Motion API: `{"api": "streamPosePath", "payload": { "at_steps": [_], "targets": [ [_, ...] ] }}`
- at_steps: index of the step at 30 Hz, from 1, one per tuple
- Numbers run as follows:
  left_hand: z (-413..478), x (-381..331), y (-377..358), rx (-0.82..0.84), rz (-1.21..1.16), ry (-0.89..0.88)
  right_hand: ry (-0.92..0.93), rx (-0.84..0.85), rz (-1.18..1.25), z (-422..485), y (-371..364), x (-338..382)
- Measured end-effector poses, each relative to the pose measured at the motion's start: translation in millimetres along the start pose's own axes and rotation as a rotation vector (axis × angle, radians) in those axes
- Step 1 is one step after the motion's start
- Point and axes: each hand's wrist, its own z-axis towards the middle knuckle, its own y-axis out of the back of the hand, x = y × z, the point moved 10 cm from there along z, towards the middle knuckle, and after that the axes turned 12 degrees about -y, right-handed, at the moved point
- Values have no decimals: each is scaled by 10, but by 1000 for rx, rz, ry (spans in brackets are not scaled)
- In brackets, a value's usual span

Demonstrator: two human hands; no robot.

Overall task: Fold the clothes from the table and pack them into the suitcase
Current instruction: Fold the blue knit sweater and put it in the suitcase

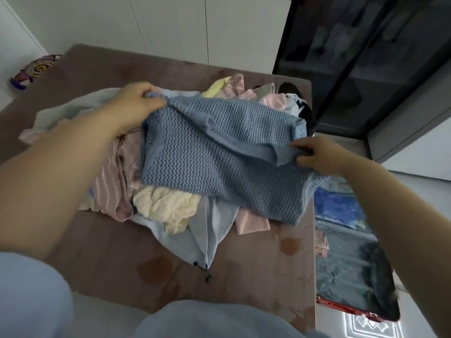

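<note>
A blue open-knit sweater (pixel 214 157) is stretched above a heap of clothes on the brown table (pixel 102 259). My left hand (pixel 139 103) grips its far left corner. My right hand (pixel 314 154) pinches its right edge near a ribbed hem. Under it lie a cream garment (pixel 166 206), a mauve striped piece (pixel 117 181), a pale blue garment with a black drawstring (pixel 205 240) and pink and yellow pieces (pixel 234 91) at the back. The open suitcase (pixel 349 245) lies on the floor right of the table, with a red rim and a grey-blue lining.
A dark glass-fronted cabinet (pixel 366 69) stands at the back right. A colourful patterned item (pixel 34 69) rests at the table's far left edge. White wall panels run behind the table. The table's near part shows stains.
</note>
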Motion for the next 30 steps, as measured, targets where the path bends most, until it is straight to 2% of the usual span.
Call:
{"api": "streamPosePath", "payload": {
  "at_steps": [2,6,8,13,16,18,20,21,22,24,27,30],
  "targets": [
    [219,98,-19,-123,78,39,-69,-41,50,247,56,-79],
    [473,122,-246,-165,173,49,-124,131,-147,486,-207,-256],
    [567,133,-242,-205,188,41,-146,132,-217,534,-188,-397],
    [832,118,-188,-227,183,-37,-197,-29,-279,560,220,-644],
    [934,74,-193,-243,215,-49,-179,-198,-132,597,432,-631],
    [959,130,-243,-236,241,3,-224,-327,0,610,493,-692],
    [914,181,-341,-167,248,53,-271,-432,2,523,426,-706],
    [851,121,-360,-136,259,20,-253,-475,-20,443,359,-653],
    [752,-36,-362,-113,283,-86,-199,-510,-32,334,263,-565],
    [381,-518,-417,-15,331,-429,-44,-508,-26,57,-58,-382],
    [-388,-841,-694,306,513,-764,45,-367,-152,-313,-811,-388],
    [-804,-426,-890,565,885,-823,-37,-181,-222,-410,-1280,-616]
  ]
}}
